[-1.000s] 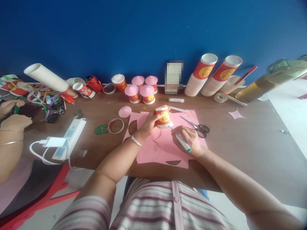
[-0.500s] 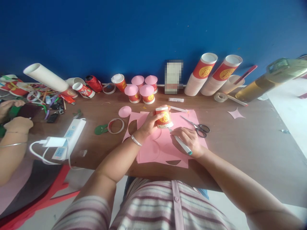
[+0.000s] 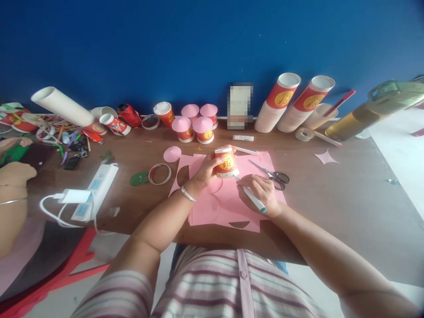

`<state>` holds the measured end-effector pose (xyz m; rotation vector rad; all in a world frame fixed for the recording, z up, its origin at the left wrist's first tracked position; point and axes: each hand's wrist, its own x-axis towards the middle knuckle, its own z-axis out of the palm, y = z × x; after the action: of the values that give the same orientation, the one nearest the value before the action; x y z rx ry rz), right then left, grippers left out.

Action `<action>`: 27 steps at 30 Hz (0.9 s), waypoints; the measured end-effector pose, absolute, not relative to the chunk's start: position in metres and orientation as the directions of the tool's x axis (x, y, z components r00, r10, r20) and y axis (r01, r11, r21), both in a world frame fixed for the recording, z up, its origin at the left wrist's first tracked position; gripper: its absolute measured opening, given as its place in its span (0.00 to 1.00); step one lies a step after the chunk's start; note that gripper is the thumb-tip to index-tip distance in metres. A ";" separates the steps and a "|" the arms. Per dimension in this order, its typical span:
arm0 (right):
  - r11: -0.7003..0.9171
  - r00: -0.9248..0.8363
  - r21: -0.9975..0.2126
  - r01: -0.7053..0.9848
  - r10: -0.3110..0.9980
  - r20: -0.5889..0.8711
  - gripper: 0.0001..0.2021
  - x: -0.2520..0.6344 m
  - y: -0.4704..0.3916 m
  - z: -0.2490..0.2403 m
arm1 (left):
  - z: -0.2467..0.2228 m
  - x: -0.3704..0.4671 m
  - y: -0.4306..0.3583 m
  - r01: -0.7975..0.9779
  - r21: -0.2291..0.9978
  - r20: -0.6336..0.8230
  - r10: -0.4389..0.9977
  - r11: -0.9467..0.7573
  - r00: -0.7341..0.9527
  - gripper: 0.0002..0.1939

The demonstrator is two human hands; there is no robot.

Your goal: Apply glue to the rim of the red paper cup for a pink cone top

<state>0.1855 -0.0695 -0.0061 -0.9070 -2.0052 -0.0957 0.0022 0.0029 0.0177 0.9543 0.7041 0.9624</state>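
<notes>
Our left hand (image 3: 209, 167) clasps one red paper cup (image 3: 226, 164), our right hand (image 3: 263, 190) pinches one slim white pen (image 3: 254, 199), before four pink-cone-topped red cups (image 3: 203, 127).

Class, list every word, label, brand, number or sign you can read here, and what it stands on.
No text can be read with certainty.
Red cup in the left hand: yellow emblem, too small to read.
Two cup stacks: yellow round emblems, too small to read.
Pink-topped cups: yellow emblems, too small.
White tube: print, too small.
Upright panel by the wall: blurred out.
</notes>
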 end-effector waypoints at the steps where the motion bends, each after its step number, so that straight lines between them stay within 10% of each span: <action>1: 0.723 -0.314 -0.272 0.635 0.563 0.764 0.10 0.186 -0.069 -0.006 | 0.016 0.002 0.004 -0.361 0.899 -0.082 0.904 0.249 0.420 0.20; 27: 0.717 -0.312 -0.268 0.644 0.566 0.763 0.11 0.185 -0.069 -0.007 | 0.009 0.001 0.007 -0.405 0.856 -0.111 0.879 0.321 0.464 0.22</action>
<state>0.1853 -0.0694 -0.0075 -0.9241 -1.9985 -0.1065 0.0011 0.0066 0.0091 0.8704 0.6472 0.9245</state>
